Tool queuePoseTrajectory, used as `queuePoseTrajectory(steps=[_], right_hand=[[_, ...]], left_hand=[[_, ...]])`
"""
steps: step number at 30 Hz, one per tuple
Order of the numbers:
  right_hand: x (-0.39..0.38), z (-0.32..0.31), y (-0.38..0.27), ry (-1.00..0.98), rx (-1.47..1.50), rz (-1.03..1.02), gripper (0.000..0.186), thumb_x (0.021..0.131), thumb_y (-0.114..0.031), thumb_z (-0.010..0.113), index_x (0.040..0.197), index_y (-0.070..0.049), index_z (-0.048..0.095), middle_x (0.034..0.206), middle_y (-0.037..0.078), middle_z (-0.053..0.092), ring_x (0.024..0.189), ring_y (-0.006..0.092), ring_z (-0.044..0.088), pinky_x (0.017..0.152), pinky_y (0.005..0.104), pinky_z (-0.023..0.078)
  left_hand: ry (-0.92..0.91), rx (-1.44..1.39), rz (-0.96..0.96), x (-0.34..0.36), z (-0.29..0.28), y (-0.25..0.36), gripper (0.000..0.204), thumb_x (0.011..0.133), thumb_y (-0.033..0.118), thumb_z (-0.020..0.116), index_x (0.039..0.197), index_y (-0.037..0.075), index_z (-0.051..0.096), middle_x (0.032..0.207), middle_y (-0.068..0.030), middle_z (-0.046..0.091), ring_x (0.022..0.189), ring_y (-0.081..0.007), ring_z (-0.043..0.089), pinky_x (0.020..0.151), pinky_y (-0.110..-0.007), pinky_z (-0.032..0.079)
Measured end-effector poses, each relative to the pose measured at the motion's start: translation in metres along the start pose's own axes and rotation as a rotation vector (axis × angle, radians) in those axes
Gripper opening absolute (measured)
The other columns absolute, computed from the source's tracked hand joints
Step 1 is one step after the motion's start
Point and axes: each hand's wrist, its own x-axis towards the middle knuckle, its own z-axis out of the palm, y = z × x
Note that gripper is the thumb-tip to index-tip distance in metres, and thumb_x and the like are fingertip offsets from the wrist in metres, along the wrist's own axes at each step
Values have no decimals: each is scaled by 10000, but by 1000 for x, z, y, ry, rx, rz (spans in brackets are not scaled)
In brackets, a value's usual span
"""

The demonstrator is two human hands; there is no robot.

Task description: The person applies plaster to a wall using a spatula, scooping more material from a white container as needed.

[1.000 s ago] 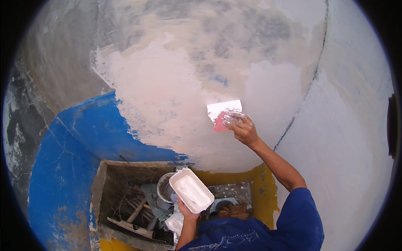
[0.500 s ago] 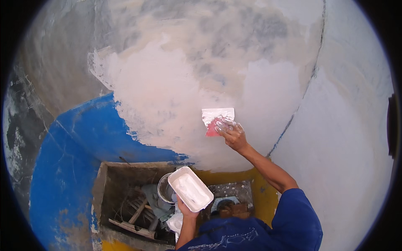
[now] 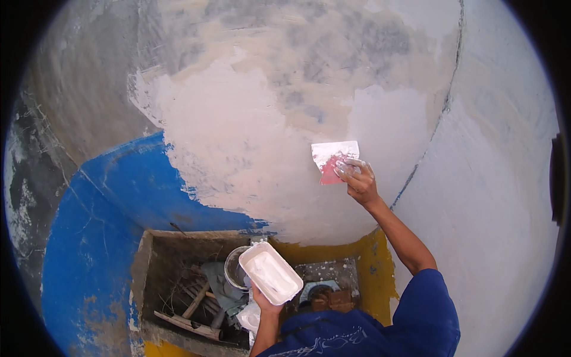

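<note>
The pink-handled putty scraper (image 3: 333,162) sits at the tips of my right hand's (image 3: 361,180) putty-smeared fingers, which close on its handle, its pale blade spread up and left of them, over the patchy wall (image 3: 238,119); I cannot tell whether it touches. Below, my left hand (image 3: 267,301) supports a white tray (image 3: 284,262) of putty (image 3: 267,273), fingers mostly hidden beneath, beside a bucket (image 3: 226,269).

A renovation site, shown by the patchily plastered wall (image 3: 226,125) and tray (image 3: 288,269) of white paste (image 3: 266,269).
</note>
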Motion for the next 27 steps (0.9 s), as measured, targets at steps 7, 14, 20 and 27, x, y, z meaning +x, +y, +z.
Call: queuePoseTrajectory(steps=[7, 14, 20, 27], right_hand=[[67, -14, -20, 161, 74, -32, 549, 640, 119, 611, 1113, -122, 752, 993, 54, 748, 1036, 282, 657, 792, 386, 482], [94, 10, -37, 135, -31, -69, 586, 652, 93, 611, 1173, -146, 730, 1020, 46, 746, 1013, 280, 657, 762, 392, 490], [31, 21, -41, 48, 95, -29, 539, 644, 112, 614, 1107, -127, 756, 1002, 46, 747, 1006, 266, 663, 770, 385, 497], [144, -36, 13, 388, -101, -58, 560, 631, 100, 613, 1128, -117, 751, 1031, 52, 748, 1027, 280, 648, 806, 394, 479]], left_hand=[[-16, 60, 50, 6, -4, 7, 670, 1008, 568, 390, 1542, 166, 342, 1534, -77, 438, 1365, -350, 469, 1141, -553, 370], [-6, -1, 18, 5, 4, 2, 669, 1008, 564, 392, 1536, 156, 350, 1527, -78, 447, 1359, -348, 476, 1133, -551, 382], [-13, 32, 43, 2, 5, 3, 667, 1007, 565, 397, 1535, 161, 350, 1523, -78, 450, 1357, -348, 478, 1132, -549, 384], [-7, -6, 10, 6, -2, 7, 661, 1007, 558, 400, 1535, 164, 352, 1525, -76, 449, 1357, -348, 479, 1132, -552, 384]])
